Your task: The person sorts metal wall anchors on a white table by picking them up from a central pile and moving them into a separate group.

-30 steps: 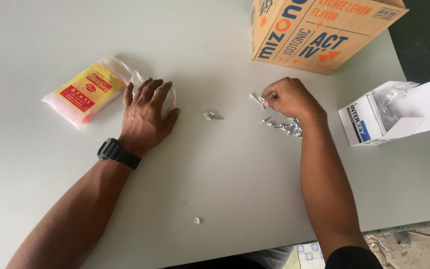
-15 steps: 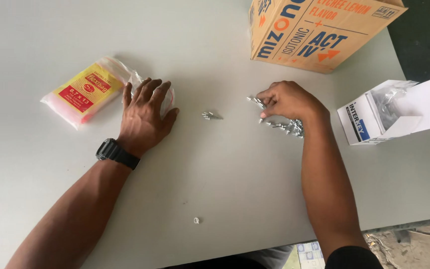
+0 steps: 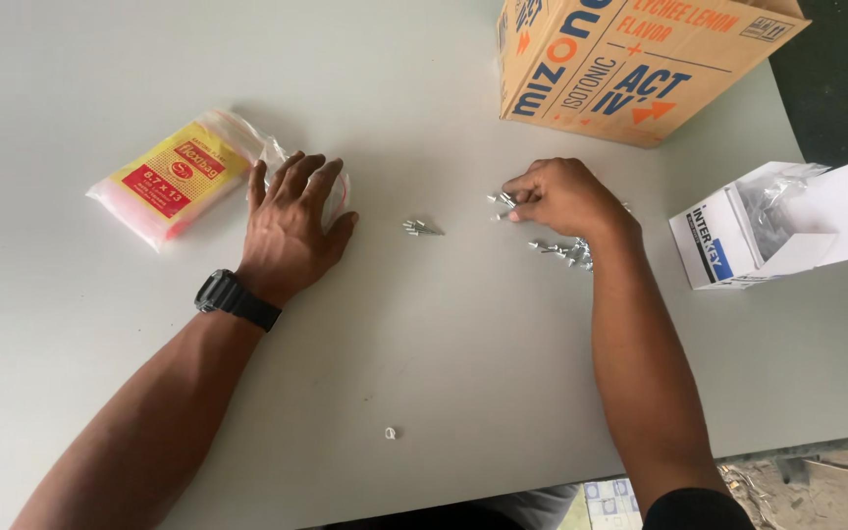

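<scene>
My left hand (image 3: 291, 221) lies flat, palm down, on a clear small plastic bag (image 3: 338, 186) on the white table (image 3: 444, 353), fingers spread; a black watch is on the wrist. My right hand (image 3: 559, 196) is curled, its fingertips pinched on small silver metal pieces (image 3: 503, 202). A heap of the same silver pieces (image 3: 566, 251) lies just below that hand. Two or three loose silver pieces (image 3: 421, 229) sit between my hands.
A pack of clear bags with a yellow and red label (image 3: 174, 179) lies left of my left hand. An orange cardboard box (image 3: 630, 64) stands at the back. A small white open box (image 3: 768, 231) holds a clear bag at the right. A tiny white bit (image 3: 391, 432) lies near the front edge.
My right hand has slid a little leftward from the heap with silver pieces pinched in its fingertips. My left hand has stayed flat on the bag.
</scene>
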